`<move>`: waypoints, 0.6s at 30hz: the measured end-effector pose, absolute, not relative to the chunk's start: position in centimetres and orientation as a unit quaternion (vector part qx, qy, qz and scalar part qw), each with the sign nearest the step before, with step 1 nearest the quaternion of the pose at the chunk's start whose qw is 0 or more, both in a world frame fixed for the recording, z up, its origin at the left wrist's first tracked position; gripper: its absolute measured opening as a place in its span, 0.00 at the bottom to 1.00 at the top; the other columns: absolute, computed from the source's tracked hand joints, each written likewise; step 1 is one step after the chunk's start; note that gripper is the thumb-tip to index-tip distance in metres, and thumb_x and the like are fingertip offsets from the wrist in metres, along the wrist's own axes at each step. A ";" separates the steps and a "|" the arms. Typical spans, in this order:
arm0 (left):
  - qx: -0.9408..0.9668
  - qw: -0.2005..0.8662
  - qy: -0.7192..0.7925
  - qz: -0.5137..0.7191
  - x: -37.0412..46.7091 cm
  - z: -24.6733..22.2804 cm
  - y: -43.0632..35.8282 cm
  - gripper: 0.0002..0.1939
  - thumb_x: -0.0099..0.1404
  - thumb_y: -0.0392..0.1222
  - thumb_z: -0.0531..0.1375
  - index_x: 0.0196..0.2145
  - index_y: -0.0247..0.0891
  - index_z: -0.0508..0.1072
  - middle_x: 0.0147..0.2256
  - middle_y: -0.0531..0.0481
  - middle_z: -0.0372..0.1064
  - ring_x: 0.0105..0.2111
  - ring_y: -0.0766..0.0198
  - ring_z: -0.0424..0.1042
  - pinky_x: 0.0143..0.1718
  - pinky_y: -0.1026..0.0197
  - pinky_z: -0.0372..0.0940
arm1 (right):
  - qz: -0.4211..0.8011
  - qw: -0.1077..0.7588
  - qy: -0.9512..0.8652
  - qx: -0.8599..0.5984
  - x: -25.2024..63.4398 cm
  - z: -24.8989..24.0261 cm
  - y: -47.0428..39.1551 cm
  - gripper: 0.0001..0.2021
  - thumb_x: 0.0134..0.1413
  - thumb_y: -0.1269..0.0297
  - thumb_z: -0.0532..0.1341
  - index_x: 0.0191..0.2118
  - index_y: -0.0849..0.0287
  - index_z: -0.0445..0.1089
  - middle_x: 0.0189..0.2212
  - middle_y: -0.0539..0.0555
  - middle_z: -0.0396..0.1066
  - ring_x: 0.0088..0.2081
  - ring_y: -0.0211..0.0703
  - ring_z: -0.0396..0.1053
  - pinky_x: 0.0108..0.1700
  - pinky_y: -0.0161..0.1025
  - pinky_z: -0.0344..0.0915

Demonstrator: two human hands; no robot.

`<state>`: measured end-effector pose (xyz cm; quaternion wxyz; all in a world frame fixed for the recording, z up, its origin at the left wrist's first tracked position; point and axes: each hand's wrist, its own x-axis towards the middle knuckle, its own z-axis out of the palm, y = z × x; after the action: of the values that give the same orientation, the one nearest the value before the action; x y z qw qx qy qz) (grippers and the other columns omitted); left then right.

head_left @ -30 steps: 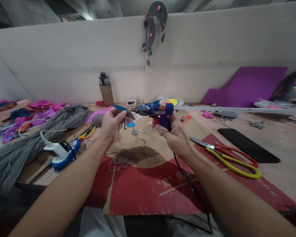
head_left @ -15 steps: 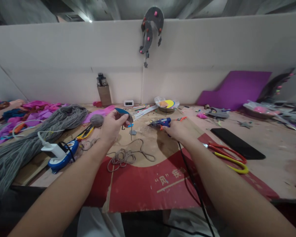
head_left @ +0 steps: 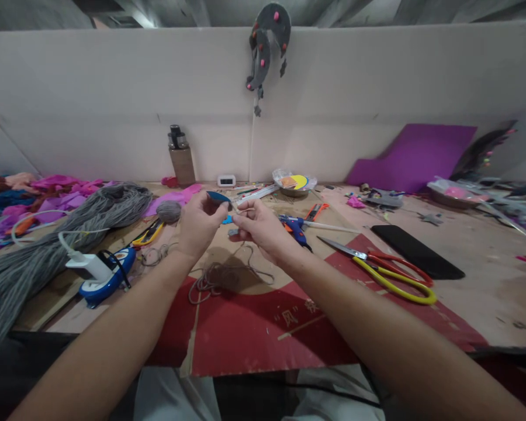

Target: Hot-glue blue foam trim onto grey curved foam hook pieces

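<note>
My left hand (head_left: 201, 225) pinches a curved blue piece of felt (head_left: 219, 197), with its thumb on the near side. Close by, the fingers of my right hand (head_left: 260, 225) are closed at the felt's right end, on what looks like the grey cord (head_left: 213, 279); the fingertips partly hide the spot. Loose loops of that cord lie on the cardboard below both hands. A blue glue gun (head_left: 298, 229), with a white glue stick (head_left: 333, 227) out of its back, rests just beyond my right wrist.
Red-and-yellow-handled scissors (head_left: 394, 275) and a black phone (head_left: 416, 251) lie at right. At left are a grey yarn hank (head_left: 100, 228), a yarn ball (head_left: 169, 211), a yellow cutter (head_left: 149, 233) and a blue power strip (head_left: 107, 280). An orange cutter (head_left: 318, 211) lies behind the glue gun.
My right hand has let go of the glue gun, leaving it on the table, and moved left to the felt's end. My left hand still holds the blue felt.
</note>
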<state>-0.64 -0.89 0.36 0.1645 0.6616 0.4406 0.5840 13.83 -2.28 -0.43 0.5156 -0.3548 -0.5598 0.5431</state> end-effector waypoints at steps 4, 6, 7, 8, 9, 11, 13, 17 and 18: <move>0.638 0.294 0.406 0.584 -0.4 0.3 -0.6 0.05 0.57 0.40 0.63 0.30 0.37 0.71 0.23 0.54 0.68 0.22 0.68 0.66 0.24 0.65 0.60 | 0.386 0.564 -0.630 -0.369 15.5 -0.5 -1.8 0.03 0.52 0.65 0.60 0.32 0.58 0.66 0.26 0.45 0.62 0.26 0.33 0.57 0.30 0.35 0.57; 0.614 0.370 0.389 0.579 -0.1 0.2 -0.4 0.05 0.56 0.39 0.64 0.29 0.36 0.71 0.22 0.54 0.68 0.20 0.69 0.65 0.22 0.66 0.58 | 0.321 0.577 -0.650 -0.377 16.2 -0.5 -1.7 0.03 0.52 0.66 0.60 0.31 0.58 0.68 0.26 0.46 0.64 0.27 0.33 0.58 0.32 0.36 0.56; 0.598 0.404 0.382 0.578 0.0 0.2 -0.3 0.06 0.55 0.39 0.65 0.29 0.36 0.71 0.22 0.54 0.68 0.20 0.70 0.65 0.22 0.66 0.58 | 0.301 0.582 -0.654 -0.378 16.4 -0.5 -1.7 0.03 0.52 0.66 0.61 0.31 0.59 0.68 0.26 0.46 0.64 0.28 0.33 0.58 0.32 0.36 0.56; 0.581 0.434 0.376 0.577 0.1 0.2 -0.3 0.07 0.54 0.39 0.65 0.28 0.36 0.71 0.22 0.54 0.68 0.19 0.71 0.65 0.21 0.66 0.58 | 0.288 0.587 -0.656 -0.378 16.5 -0.5 -1.7 0.03 0.52 0.66 0.61 0.31 0.59 0.69 0.25 0.46 0.64 0.28 0.34 0.57 0.32 0.36 0.55; 0.566 0.460 0.370 0.576 0.1 0.2 -0.3 0.07 0.53 0.39 0.66 0.28 0.35 0.71 0.23 0.53 0.68 0.19 0.71 0.64 0.21 0.67 0.58 | 0.283 0.589 -0.656 -0.377 16.6 -0.5 -1.8 0.03 0.52 0.66 0.62 0.31 0.58 0.70 0.24 0.46 0.63 0.27 0.34 0.57 0.31 0.36 0.55; 0.545 0.496 0.356 0.575 0.3 0.3 -0.5 0.08 0.51 0.38 0.67 0.27 0.35 0.71 0.22 0.53 0.67 0.19 0.72 0.64 0.21 0.67 0.57 | 0.286 0.594 -0.651 -0.377 16.6 -0.5 -1.9 0.03 0.52 0.66 0.62 0.30 0.58 0.71 0.22 0.45 0.62 0.26 0.33 0.56 0.30 0.35 0.54; 0.534 0.519 0.343 0.572 0.4 0.5 -0.6 0.08 0.50 0.38 0.67 0.26 0.34 0.71 0.22 0.54 0.67 0.18 0.73 0.64 0.20 0.68 0.57 | 0.302 0.598 -0.641 -0.374 16.5 -0.4 -2.1 0.03 0.52 0.65 0.63 0.31 0.59 0.72 0.21 0.45 0.61 0.25 0.33 0.56 0.29 0.35 0.53; 0.518 0.547 0.326 0.571 0.6 0.7 -0.9 0.08 0.49 0.36 0.67 0.26 0.34 0.71 0.21 0.54 0.66 0.17 0.73 0.63 0.20 0.68 0.58 | 0.338 0.598 -0.633 -0.356 16.3 -0.3 -2.5 0.05 0.52 0.65 0.63 0.33 0.58 0.76 0.20 0.45 0.63 0.23 0.32 0.54 0.26 0.34 0.51; 0.513 0.553 0.323 0.571 0.6 0.8 -1.0 0.08 0.49 0.36 0.68 0.26 0.34 0.71 0.21 0.54 0.66 0.17 0.74 0.63 0.20 0.68 0.58 | 0.340 0.598 -0.634 -0.353 16.2 -0.2 -2.6 0.05 0.52 0.65 0.64 0.33 0.58 0.76 0.20 0.45 0.64 0.23 0.32 0.54 0.26 0.34 0.51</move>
<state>0.65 -0.97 0.76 0.5533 0.5133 0.3225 0.5713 16.25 -2.62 -0.25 0.5979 -0.3526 -0.6343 0.3403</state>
